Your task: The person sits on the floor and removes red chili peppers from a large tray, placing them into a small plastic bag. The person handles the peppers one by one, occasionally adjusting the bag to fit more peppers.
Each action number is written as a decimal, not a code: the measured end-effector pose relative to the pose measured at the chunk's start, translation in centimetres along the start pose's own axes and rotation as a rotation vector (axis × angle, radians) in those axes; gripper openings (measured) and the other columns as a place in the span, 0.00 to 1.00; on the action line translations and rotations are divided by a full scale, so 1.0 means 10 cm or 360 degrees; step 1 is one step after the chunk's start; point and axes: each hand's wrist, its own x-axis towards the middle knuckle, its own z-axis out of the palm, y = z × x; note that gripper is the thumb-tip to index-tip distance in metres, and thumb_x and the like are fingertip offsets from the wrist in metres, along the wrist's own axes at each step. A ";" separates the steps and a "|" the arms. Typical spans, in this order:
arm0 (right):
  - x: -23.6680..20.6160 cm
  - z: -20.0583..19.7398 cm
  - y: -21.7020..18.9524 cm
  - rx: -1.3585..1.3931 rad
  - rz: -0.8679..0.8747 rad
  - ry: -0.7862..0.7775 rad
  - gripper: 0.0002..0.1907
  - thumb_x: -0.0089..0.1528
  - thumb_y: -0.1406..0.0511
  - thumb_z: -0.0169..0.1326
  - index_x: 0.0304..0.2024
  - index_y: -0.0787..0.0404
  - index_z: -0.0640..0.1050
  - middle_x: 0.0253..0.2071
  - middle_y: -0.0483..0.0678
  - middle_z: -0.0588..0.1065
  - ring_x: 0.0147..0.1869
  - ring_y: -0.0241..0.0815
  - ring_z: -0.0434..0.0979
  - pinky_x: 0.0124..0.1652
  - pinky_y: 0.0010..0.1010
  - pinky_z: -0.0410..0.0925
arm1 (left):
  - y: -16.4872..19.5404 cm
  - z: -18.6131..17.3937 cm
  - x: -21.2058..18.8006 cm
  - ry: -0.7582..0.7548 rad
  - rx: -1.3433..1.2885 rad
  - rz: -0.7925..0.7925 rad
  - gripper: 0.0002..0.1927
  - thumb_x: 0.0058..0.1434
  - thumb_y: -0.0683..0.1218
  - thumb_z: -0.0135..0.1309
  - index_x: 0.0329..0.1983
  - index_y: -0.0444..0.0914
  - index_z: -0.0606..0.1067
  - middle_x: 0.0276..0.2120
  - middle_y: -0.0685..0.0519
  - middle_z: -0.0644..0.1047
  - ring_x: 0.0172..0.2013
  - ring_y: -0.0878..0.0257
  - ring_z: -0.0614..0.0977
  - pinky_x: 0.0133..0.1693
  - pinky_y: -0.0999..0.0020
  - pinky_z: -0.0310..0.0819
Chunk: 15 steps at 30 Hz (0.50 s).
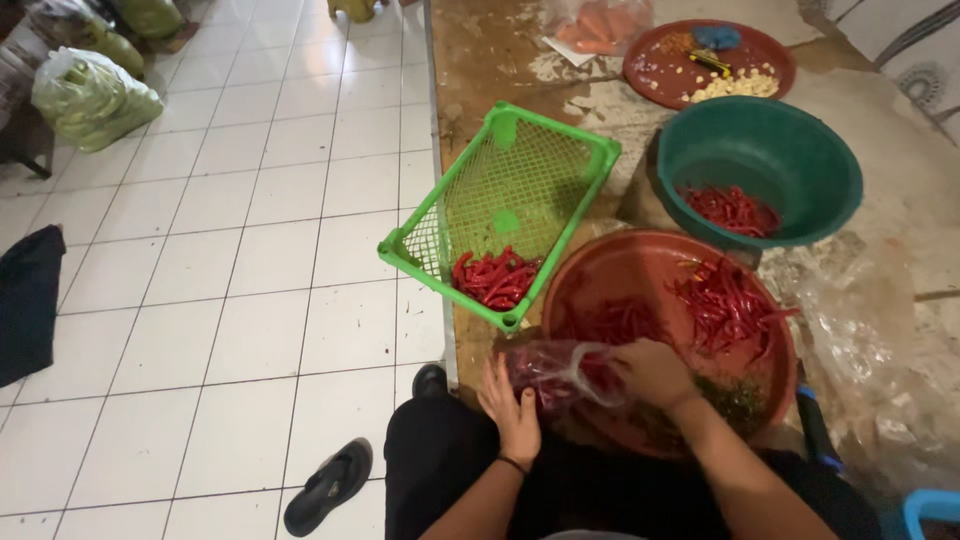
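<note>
Plastic bag (556, 368) of red chillies — thin, clear, limp — sits at the near rim of the red tray (775, 385) on the counter (900, 190). Left hand (512, 408) cups its underside, fingers curled against it; right hand (655, 372) pinches the bunched mouth. Likely light, slippery, easily torn — best held at the neck, supported below. Green basket (560, 140) just beside.

We wore black trousers (440, 460), a thin dark band (512, 464) on our left wrist, black sandals (328, 487), and our forearms were bare of sleeves.
</note>
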 end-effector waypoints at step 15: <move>-0.02 -0.16 -0.39 0.0814 0.0783 0.0412 0.32 0.58 0.62 0.62 0.63 0.63 0.69 0.44 0.56 0.80 0.46 0.52 0.81 0.46 0.40 0.73 | 0.52 -0.04 0.18 -0.0271 -0.0133 -0.0070 0.40 0.52 0.54 0.69 0.67 0.40 0.68 0.58 0.42 0.74 0.57 0.48 0.77 0.57 0.58 0.72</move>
